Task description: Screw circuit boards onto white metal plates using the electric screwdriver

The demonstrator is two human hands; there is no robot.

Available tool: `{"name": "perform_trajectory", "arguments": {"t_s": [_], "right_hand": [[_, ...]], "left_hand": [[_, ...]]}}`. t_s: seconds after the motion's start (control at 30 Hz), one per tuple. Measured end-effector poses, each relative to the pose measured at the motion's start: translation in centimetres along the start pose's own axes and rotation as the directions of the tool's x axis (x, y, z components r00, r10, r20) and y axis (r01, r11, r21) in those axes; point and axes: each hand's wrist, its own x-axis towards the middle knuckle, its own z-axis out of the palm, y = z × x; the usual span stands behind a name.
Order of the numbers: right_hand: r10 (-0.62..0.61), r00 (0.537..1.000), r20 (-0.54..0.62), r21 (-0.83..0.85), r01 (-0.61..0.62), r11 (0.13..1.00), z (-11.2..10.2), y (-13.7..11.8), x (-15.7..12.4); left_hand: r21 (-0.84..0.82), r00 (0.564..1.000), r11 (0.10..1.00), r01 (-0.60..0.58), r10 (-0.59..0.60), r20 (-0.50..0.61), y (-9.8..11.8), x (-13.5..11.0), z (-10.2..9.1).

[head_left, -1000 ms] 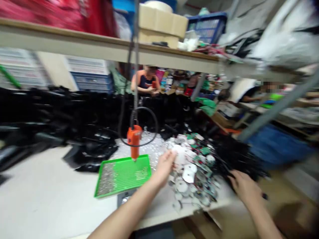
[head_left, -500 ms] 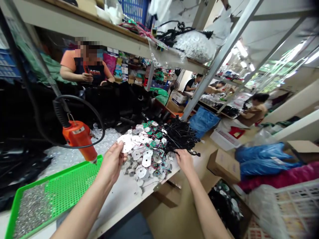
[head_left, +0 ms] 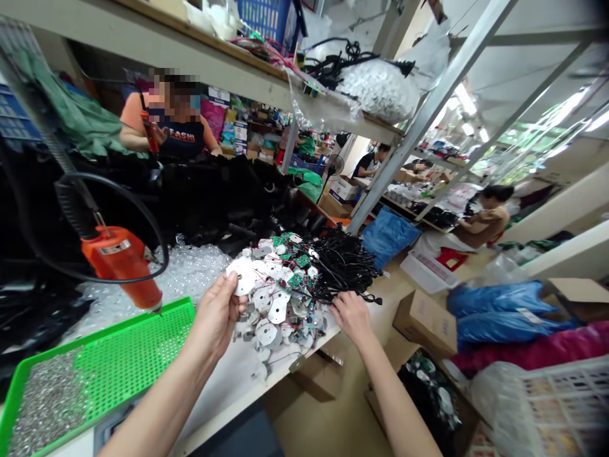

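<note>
My left hand pinches a white round plastic plate by its near edge, thumb on top. The plate is held up at the left side of a heap of white plates with green circuit boards and thin red wires. My right hand rests at the right edge of that heap, palm down, fingers curled in. Its fingertips lie beside the black cables bundled on the heap's right; what they grip, if anything, is hidden.
An orange electric screwdriver hangs at the left above a green tray with small metal screws. Bubble wrap and black parts lie behind. A co-worker sits opposite. Cardboard boxes stand on the floor at right.
The screwdriver has swung left in view. My right hand has shifted slightly down and left, its fingers more curled. My left hand still holds the plate in nearly the same place.
</note>
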Motion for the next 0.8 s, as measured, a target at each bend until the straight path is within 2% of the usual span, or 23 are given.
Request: {"name": "perform_trajectory", "arguments": {"t_s": [0.13,0.3,0.43,0.6,0.7,0.8], "right_hand": [[0.01,0.996,0.093,0.007,-0.011,1.0,0.3,-0.3,-0.3],[0.148,0.974,0.174,-0.031,-0.144,0.989,0.6,-1.2,1.6],[0.25,0.951,0.185,-0.044,-0.246,0.968,0.6,-2.0,2.4],[0.243,0.961,0.129,0.048,-0.251,0.967,-1.1,-1.2,3.2],[0.218,0.973,0.076,0.17,-0.228,0.959,-2.3,-0.1,4.8],[0.165,0.981,0.105,0.298,-0.189,0.935,-2.9,0.4,6.8]], "left_hand": [[-0.014,1.0,1.0,0.022,-0.022,-0.02,-0.3,-0.2,0.0],[0.001,0.999,0.999,0.039,-0.039,-0.007,-0.1,-0.9,0.0],[0.028,0.998,0.998,0.059,-0.06,0.021,0.1,-1.7,-0.3],[0.07,0.995,0.994,0.081,-0.085,0.055,-0.1,-2.0,-2.1],[0.091,0.993,0.989,0.113,-0.115,0.016,-0.7,-2.2,-3.7],[0.101,0.986,0.981,0.166,-0.163,-0.034,-1.9,-2.8,-5.1]]}}
